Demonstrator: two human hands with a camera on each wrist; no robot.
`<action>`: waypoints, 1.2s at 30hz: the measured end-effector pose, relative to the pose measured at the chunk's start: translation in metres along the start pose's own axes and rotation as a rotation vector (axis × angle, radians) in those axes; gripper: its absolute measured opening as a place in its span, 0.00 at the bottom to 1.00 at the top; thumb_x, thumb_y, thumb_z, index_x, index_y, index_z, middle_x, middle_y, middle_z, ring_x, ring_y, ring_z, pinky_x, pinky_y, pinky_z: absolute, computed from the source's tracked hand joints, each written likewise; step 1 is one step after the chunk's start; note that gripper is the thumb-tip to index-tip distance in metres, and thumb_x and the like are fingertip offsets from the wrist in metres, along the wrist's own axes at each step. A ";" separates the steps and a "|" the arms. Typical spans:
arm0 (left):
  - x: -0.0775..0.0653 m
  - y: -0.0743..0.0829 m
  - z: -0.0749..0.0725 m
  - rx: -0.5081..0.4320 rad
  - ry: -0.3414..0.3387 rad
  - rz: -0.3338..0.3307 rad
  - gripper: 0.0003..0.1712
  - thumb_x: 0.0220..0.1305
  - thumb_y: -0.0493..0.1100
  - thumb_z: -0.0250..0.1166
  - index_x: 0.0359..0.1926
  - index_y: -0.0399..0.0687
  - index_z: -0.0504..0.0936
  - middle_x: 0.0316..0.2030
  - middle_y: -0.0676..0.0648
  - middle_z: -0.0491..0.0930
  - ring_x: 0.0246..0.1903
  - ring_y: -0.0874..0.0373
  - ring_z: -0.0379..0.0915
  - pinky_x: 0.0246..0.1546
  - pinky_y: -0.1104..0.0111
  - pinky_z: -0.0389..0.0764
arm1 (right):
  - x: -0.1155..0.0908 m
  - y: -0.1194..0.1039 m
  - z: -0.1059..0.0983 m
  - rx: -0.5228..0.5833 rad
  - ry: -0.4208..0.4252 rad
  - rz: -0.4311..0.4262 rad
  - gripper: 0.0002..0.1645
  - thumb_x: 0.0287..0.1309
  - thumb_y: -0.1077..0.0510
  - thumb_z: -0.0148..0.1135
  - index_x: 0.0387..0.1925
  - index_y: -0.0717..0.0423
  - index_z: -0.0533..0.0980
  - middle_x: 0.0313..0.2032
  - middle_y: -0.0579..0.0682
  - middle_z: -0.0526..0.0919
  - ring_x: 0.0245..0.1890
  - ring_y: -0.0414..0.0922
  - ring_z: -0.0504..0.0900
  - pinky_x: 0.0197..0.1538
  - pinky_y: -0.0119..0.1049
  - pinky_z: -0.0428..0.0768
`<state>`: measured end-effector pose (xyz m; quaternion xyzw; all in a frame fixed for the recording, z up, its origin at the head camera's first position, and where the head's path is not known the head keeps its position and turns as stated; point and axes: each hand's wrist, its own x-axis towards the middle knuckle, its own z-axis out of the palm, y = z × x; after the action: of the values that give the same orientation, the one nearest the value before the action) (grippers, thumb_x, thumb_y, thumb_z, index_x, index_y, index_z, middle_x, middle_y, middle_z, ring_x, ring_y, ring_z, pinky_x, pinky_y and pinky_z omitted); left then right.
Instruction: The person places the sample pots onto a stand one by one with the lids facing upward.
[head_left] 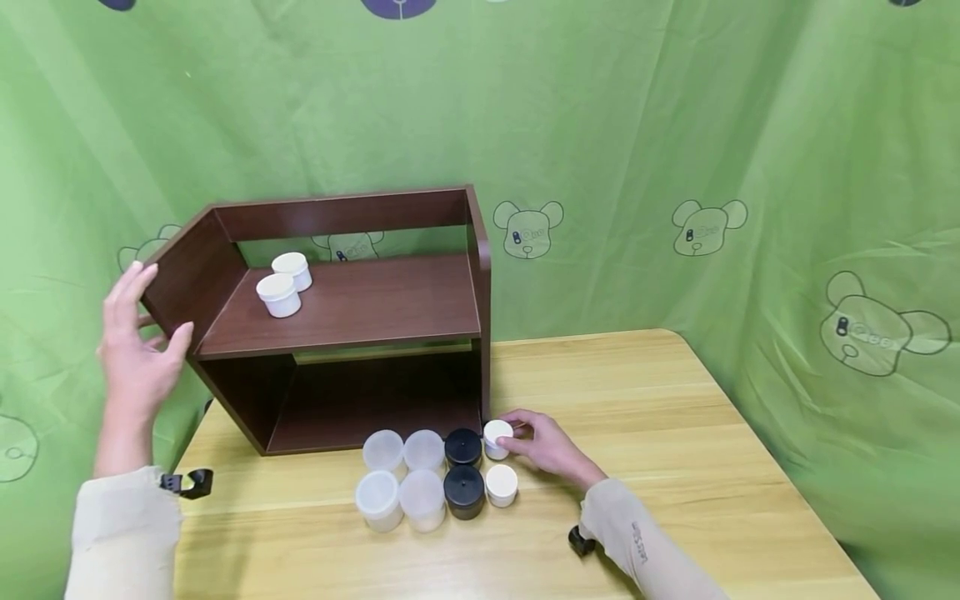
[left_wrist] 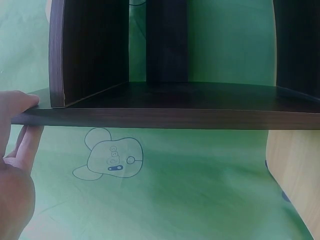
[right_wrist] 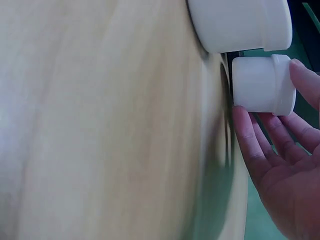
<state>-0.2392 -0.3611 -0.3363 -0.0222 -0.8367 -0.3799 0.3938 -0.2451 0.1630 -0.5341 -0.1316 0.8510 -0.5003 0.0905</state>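
Observation:
A dark brown two-tier shelf (head_left: 375, 300) stands on the table. My left hand (head_left: 138, 358) holds the edge of its left side panel; in the left wrist view the panel (left_wrist: 175, 118) passes between thumb and fingers of the hand (left_wrist: 17, 160). At the shelf's front right corner, my right hand (head_left: 551, 446) grips a small white lidded jar (head_left: 496, 448), thumb on the lid side and fingers along its body, as the right wrist view also shows the jar (right_wrist: 257, 85). A second white jar (head_left: 501, 486) stands just in front of it.
Two black-lidded jars (head_left: 464, 490) and several translucent lidded tubs (head_left: 378, 500) stand in two rows before the shelf. Two white jars (head_left: 279, 296) sit on its upper tier at the left. A green curtain (head_left: 600, 125) hangs behind the wooden table (head_left: 637, 400).

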 end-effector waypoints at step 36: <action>0.001 -0.002 0.000 0.013 0.001 0.004 0.49 0.61 0.25 0.67 0.78 0.63 0.65 0.79 0.64 0.55 0.45 0.76 0.65 0.40 0.97 0.71 | -0.019 -0.037 -0.022 0.008 0.030 -0.111 0.23 0.66 0.57 0.69 0.60 0.60 0.80 0.51 0.54 0.86 0.51 0.50 0.81 0.59 0.51 0.83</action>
<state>-0.2405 -0.3624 -0.3374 -0.0213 -0.8388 -0.3738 0.3952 -0.2284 0.1702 -0.4904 -0.1707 0.8418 -0.5097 0.0504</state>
